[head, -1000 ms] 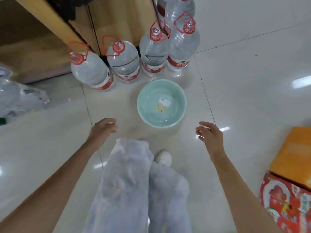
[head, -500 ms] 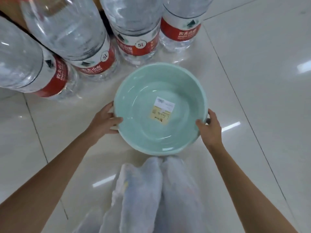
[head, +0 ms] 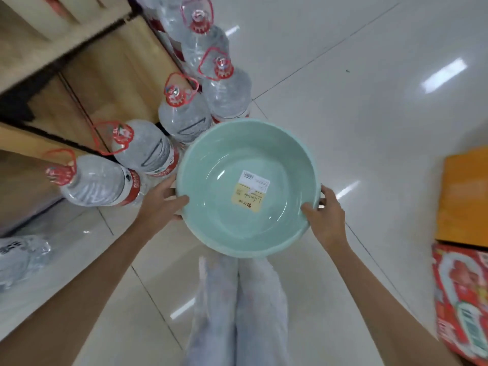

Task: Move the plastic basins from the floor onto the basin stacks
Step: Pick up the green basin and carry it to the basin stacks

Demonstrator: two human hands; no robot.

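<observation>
A pale green plastic basin (head: 211,180), with a white and yellow label stuck inside it, is held up off the floor in front of my legs. My left hand (head: 161,204) grips its left rim, thumb over the edge. On the opposite rim my right hand (head: 326,212) grips the same way. The basin is level and has nothing in it. No basin stack is in view.
Several large water bottles (head: 142,151) with red caps and handles stand on the white tiled floor along a wooden shelf unit (head: 105,70) at the left. An orange box (head: 464,196) and a red printed pack (head: 462,299) lie at the right. Open floor stretches ahead to the right.
Both hands reached down and took the basin by its rim, then lifted it off the floor. The view has risen and tilted, with the bottles now farther off at the left.
</observation>
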